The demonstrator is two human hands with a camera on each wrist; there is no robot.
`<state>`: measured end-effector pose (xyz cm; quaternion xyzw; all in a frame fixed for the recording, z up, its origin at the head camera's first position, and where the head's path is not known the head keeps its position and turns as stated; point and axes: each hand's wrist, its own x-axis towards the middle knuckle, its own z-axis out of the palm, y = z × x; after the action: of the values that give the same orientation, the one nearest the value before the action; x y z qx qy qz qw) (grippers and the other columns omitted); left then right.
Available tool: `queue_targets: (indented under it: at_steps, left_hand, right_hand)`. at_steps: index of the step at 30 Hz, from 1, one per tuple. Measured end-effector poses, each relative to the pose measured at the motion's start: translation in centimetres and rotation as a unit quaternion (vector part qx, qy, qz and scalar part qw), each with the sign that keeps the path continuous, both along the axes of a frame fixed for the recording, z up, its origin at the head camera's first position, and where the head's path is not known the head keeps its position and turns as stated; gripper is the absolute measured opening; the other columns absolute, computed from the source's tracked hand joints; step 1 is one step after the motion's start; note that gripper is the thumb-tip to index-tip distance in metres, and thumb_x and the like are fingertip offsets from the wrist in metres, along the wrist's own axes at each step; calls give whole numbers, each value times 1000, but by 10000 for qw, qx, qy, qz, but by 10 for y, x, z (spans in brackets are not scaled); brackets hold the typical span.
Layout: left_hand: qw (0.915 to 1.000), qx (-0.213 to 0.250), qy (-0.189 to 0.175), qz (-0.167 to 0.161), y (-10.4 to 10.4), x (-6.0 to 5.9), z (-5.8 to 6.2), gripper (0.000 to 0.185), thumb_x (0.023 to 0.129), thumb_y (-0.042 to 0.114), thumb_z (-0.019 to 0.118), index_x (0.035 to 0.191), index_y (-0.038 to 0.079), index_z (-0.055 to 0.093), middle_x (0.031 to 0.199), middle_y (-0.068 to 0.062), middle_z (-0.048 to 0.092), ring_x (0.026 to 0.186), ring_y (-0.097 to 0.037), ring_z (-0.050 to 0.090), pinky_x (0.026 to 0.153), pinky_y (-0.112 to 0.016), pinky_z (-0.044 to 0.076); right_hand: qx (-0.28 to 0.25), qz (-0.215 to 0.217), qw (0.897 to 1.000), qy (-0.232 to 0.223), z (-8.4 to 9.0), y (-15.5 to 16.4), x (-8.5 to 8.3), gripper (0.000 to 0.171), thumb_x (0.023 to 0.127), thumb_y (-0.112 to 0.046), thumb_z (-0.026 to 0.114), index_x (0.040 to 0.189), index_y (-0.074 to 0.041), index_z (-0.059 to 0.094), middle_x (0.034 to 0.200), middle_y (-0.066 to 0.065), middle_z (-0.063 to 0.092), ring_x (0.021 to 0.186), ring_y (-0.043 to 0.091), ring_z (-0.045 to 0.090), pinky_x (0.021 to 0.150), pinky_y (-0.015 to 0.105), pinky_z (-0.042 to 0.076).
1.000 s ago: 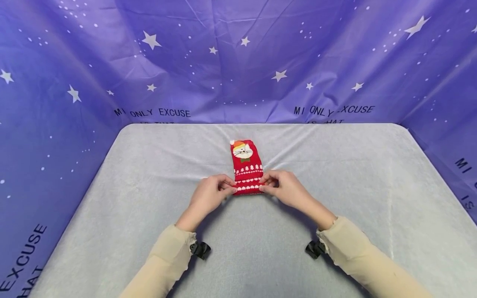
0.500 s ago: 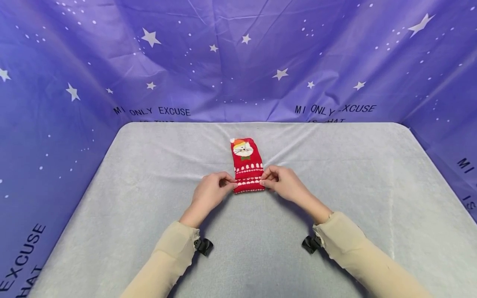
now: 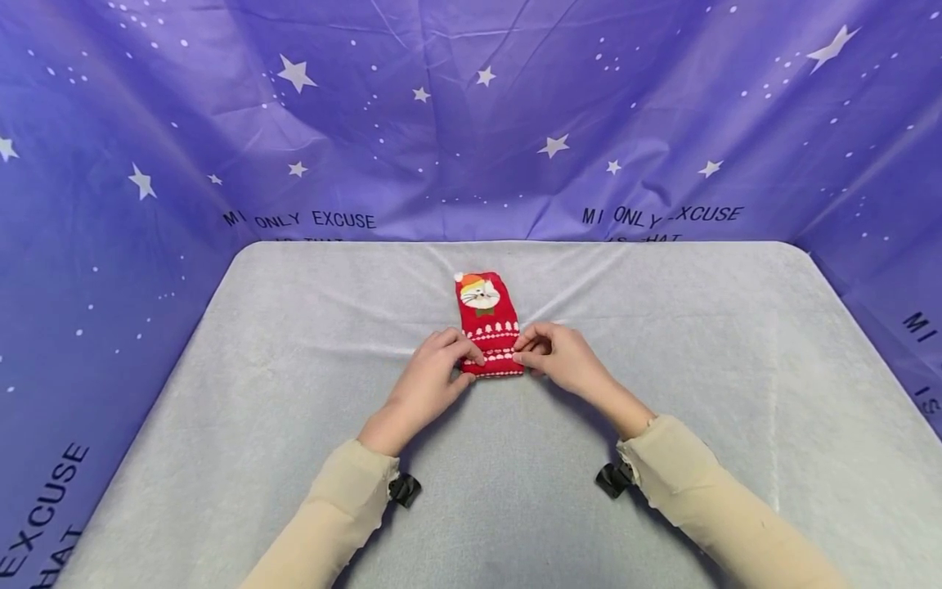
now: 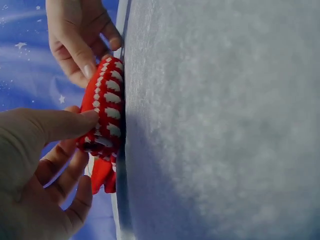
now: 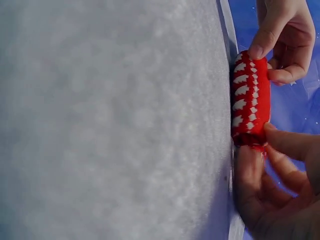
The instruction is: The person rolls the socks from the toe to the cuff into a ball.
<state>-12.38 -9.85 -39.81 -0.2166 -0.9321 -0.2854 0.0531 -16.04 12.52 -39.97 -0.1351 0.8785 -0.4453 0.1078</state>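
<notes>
A red sock (image 3: 503, 314) with a white cat face, an orange hat and white rows of patterning lies on the grey cloth, its near end folded into a roll. My left hand (image 3: 430, 375) pinches the left end of that roll, the thumb at its near edge and the index finger over the top. At the right end, my right hand (image 3: 570, 361) holds the roll between thumb and fingers. Both wrist views show the rolled sock (image 4: 102, 95) from the near side, thick and rounded, with white tree shapes along it. Some fingertips are hidden behind the fabric.
The grey cloth-covered table (image 3: 699, 352) spreads around the sock on all sides. Purple star-printed curtains (image 3: 471, 188) with black lettering close off its back and sides. A black wrist mount (image 3: 405, 489) sits at each beige sleeve.
The near end of the sock has rolled slightly farther away. My left fingers have shifted inward over the roll, while my right hand has moved only a little.
</notes>
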Motion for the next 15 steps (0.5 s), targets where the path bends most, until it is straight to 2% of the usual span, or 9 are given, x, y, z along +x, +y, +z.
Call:
queue_targets:
  at_steps: [7, 15]
  left_hand:
    - [9980, 290, -420, 370, -3, -8, -3, 19, 83, 5, 78, 98, 15, 71, 106, -3, 69, 103, -22, 67, 95, -38, 54]
    - [9965, 257, -562, 554, -5, -16, -3, 19, 87, 9, 75, 105, 15, 74, 112, -6, 71, 107, -24, 67, 98, -41, 53]
  right_hand:
    - [-194, 381, 9954, 859, -1, 0, 1, 12, 81, -2, 78, 92, -6, 73, 96, 9, 67, 85, 18, 63, 74, 23, 53]
    - [261, 630, 9907, 1176, 1, -2, -2, 31, 76, -10, 85, 102, -7, 70, 101, 8, 62, 92, 22, 60, 80, 33, 53]
